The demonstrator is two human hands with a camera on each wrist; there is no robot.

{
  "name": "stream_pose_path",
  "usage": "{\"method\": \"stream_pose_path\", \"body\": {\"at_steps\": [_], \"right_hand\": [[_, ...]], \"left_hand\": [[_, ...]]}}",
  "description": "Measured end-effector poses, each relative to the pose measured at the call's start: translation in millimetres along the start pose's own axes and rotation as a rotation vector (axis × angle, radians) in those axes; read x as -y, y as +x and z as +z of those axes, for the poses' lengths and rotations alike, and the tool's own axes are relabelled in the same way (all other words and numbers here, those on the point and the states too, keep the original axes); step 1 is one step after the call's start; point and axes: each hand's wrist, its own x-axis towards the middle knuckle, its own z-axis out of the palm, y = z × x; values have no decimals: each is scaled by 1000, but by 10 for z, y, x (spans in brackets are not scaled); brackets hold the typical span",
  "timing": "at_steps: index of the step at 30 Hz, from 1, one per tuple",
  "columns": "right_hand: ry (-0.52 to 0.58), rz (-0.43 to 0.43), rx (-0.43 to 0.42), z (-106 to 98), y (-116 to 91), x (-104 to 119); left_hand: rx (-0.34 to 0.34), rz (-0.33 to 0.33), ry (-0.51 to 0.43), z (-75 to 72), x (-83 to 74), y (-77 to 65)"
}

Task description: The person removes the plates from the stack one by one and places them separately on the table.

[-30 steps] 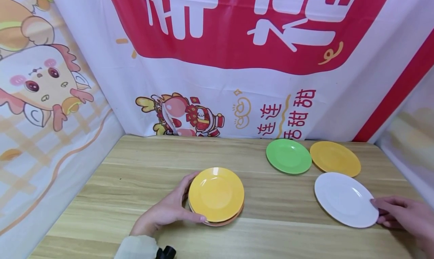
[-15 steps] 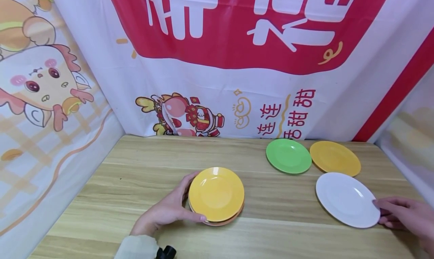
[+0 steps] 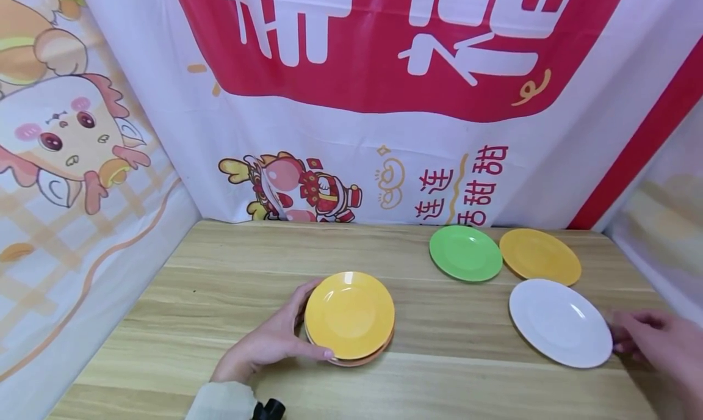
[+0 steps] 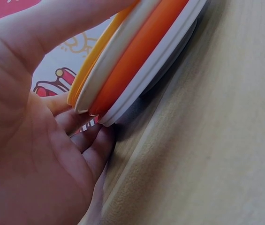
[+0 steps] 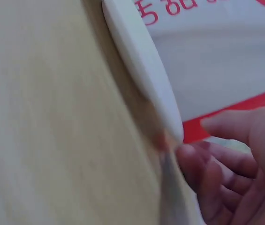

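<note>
At the middle of the table, my left hand grips the left side of a small stack of plates, its thumb at the near rim. A yellow plate lies on top. Below it, the left wrist view shows a cream plate, an orange plate and white at the bottom. To the right lies a larger white plate. Beside its right rim is my right hand. In the right wrist view its thumb stands apart from the white plate's edge, and its loosely bent fingers are close to the rim.
Behind the white plate lie a green plate and an orange-yellow plate, near the back edge of the wooden table. A printed cloth hangs along the back, with more cloth at both sides.
My right thumb and fingers have let go of the white plate's rim, and the hand has shifted slightly off it. The left hand and its stack have stayed in place.
</note>
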Motion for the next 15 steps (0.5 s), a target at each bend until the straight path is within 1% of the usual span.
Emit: {"method": "stream_pose_path", "body": {"at_steps": [2, 4, 6, 8, 11, 13, 15], "right_hand": [[-7, -42, -86, 19, -90, 149], [11, -96, -146, 64, -180, 332], [7, -137, -163, 138, -257, 544], [11, -208, -147, 230, -325, 739], [25, -302, -82, 395, -425, 1006], [53, -357, -45, 530, -500, 1171], [55, -396, -8, 682, -592, 1351]], "left_hand": [[1, -2, 4, -9, 1, -7], [-3, 0, 7, -25, 4, -17], [-9, 2, 11, -41, 6, -28], [-14, 5, 16, -50, 7, -35], [-9, 6, 26, -39, 8, -33], [-8, 8, 22, -24, 6, -27], [-10, 11, 15, -12, 3, -22]]}}
